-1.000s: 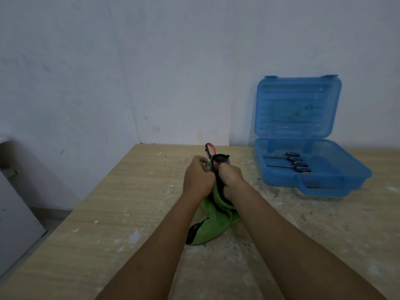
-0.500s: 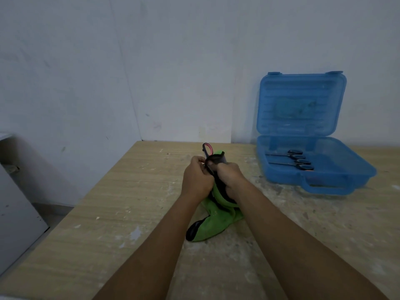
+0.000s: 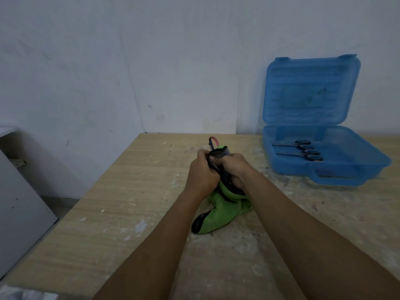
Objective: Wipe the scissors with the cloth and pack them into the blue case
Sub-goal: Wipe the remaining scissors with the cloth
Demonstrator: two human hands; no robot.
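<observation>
Left hand (image 3: 202, 171) grip closed tight round scissors (image 3: 213, 141), red handle loop poking up. Right hand (image 3: 236, 167) grip closed round green cloth (image 3: 220, 213) bunched on them. Cloth tail lies on worktop (image 3: 129, 191), left of open blue case (image 3: 337, 180). Packed scissors pair (image 3: 303, 149) lies inside case.

The cloth (image 3: 223, 213) hides all but the scissors (image 3: 213, 142) handle.

A big tan wooden table (image 3: 134, 191) fills the middle, with small white spots (image 3: 141, 226) on it. A plain white wall (image 3: 151, 61) stands behind at 12 o'clock. A grey cupboard (image 3: 19, 202) sits at 9 o'clock.
</observation>
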